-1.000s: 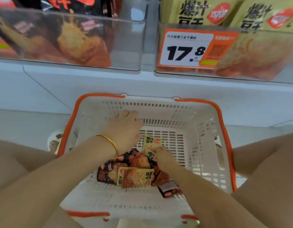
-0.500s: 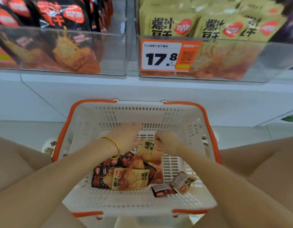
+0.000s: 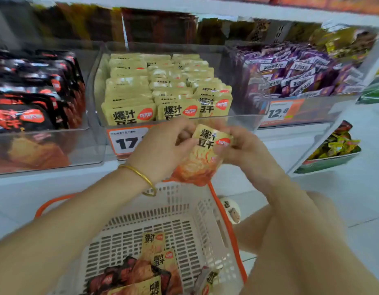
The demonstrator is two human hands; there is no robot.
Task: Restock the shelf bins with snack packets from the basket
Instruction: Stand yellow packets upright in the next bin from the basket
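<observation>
Yellow foil, orange at the bottom: one snack packet (image 3: 206, 152) hangs upright in the air, held between both hands just in front of the middle bin's clear front wall and above the far rim of the basket. The left hand (image 3: 163, 150) pinches its upper left edge, fingers (image 3: 185, 133) curled in against the thumb. The right hand (image 3: 246, 149) grips the upper right corner, its fingers clamped round the edge beside the red logo. A gold bangle (image 3: 142, 176) sits on the left wrist.

Straight behind the packet, the middle bin (image 3: 242, 121) is packed with rows of the same yellow packets (image 3: 141, 96), standing on edge with their printed faces forward. An orange and white price tag (image 3: 125, 141) on its front starts with 17; the left hand hides the rest.

Left of it, another clear bin (image 3: 56, 147) holds black and red packets (image 3: 31, 99). To the right, a third bin (image 3: 312, 116) is heaped with purple packets (image 3: 297, 73) and carries a tag reading 12.8 (image 3: 279, 112).

Down below, the white slotted basket (image 3: 184, 199) with orange handles rests between the person's knees. A few yellow packets (image 3: 154, 241) and black ones (image 3: 124, 275) lie loose on its floor, overlapping one another near the closest edge.
</observation>
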